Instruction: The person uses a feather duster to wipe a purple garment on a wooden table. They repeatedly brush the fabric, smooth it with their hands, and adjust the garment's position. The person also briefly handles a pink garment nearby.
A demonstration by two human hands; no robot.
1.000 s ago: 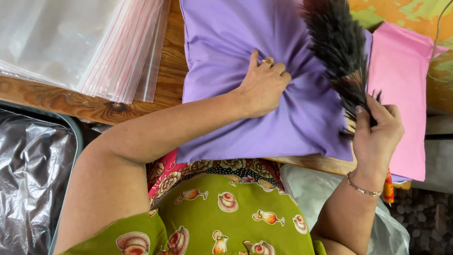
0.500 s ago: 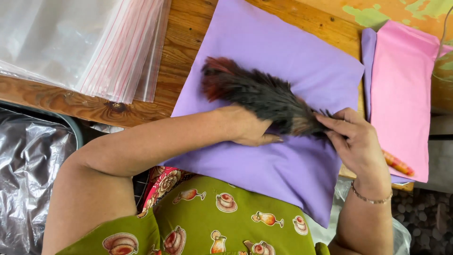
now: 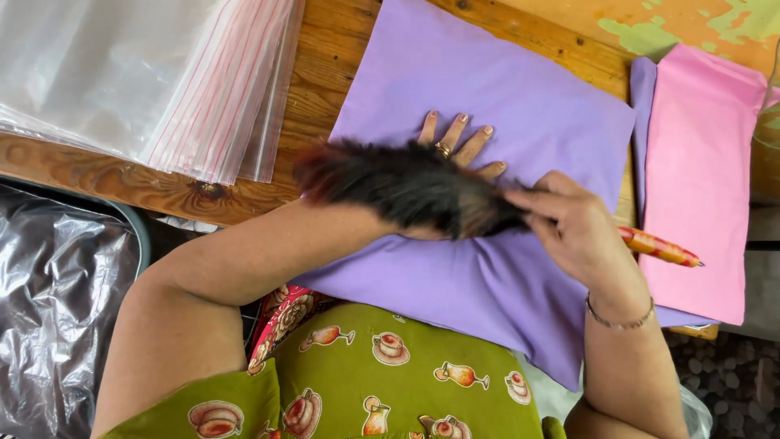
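On the table: everything sits on a worn wooden table with patches of orange and green paint at its far right corner; the person stands against its near edge in a green printed garment.
Purple cloth: a large flat lilac fabric piece lies across the middle of the table, its near edge hanging over toward the person.
Bag stack: a pile of clear plastic bags with red-striped edges lies at the far left, well apart from the hands.
Pink cloth: a folded pink fabric piece lies to the right, on top of another strip of lilac fabric.
Feather duster: a dark brown and black feather duster with an orange patterned handle lies crosswise over the lilac cloth, feathers to the left, handle tip poking out to the right.
Left hand: the left hand lies flat on the lilac cloth, fingers spread, partly hidden under the feathers; it holds nothing.
Right hand: the right hand has its grip closed around the duster where feathers meet handle.
Below the table: crinkled silvery plastic sheeting fills the lower left.
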